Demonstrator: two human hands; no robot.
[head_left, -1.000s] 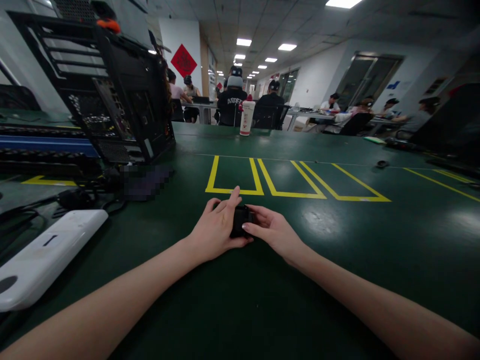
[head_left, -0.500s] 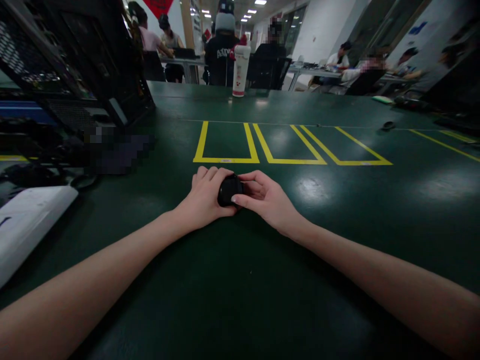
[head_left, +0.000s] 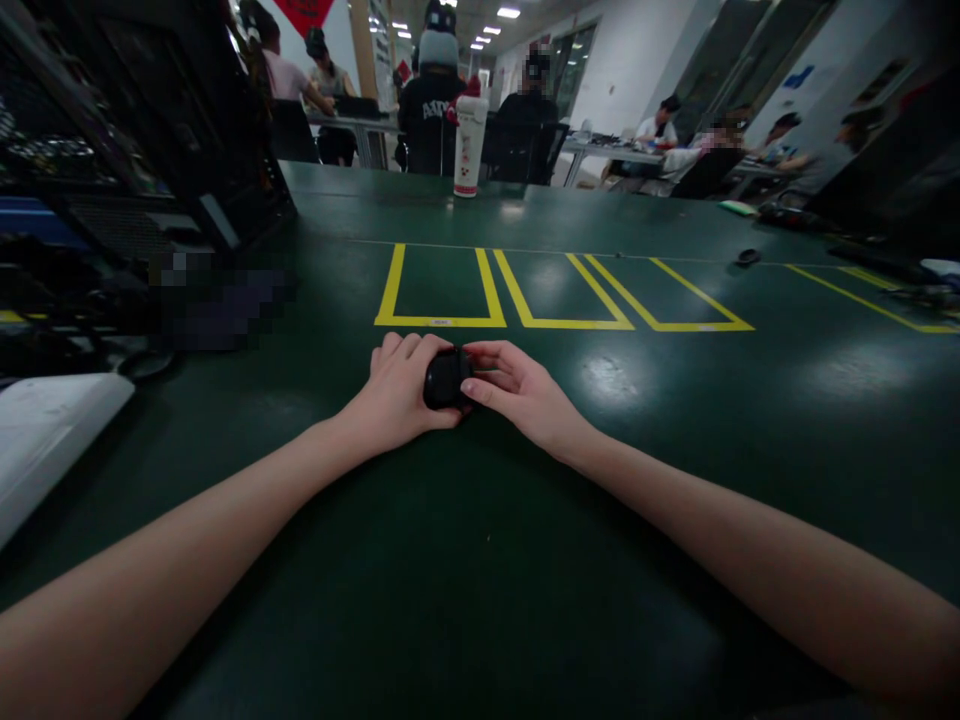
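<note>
A small rounded black object [head_left: 443,380] is between my two hands, just above or on the dark green table [head_left: 480,560]. My left hand [head_left: 401,390] wraps round its left side, with the thumb below it and the fingers over the far side. From the right, my right hand [head_left: 525,395] pinches its right end between thumb and fingers. Beyond the hands, yellow tape outlines [head_left: 441,322] lie on the table in a row.
A white cup [head_left: 469,145] with a red top stands near the table's far edge. Black equipment [head_left: 202,130] fills the left, with a white object [head_left: 56,420] nearer. A small black ring [head_left: 748,257] lies at right. Several people sit beyond.
The view has shifted slightly, so the hands and table items appear a little further left. Both hands stay on the black object, and its right end looks more distinct from the rounded part.
</note>
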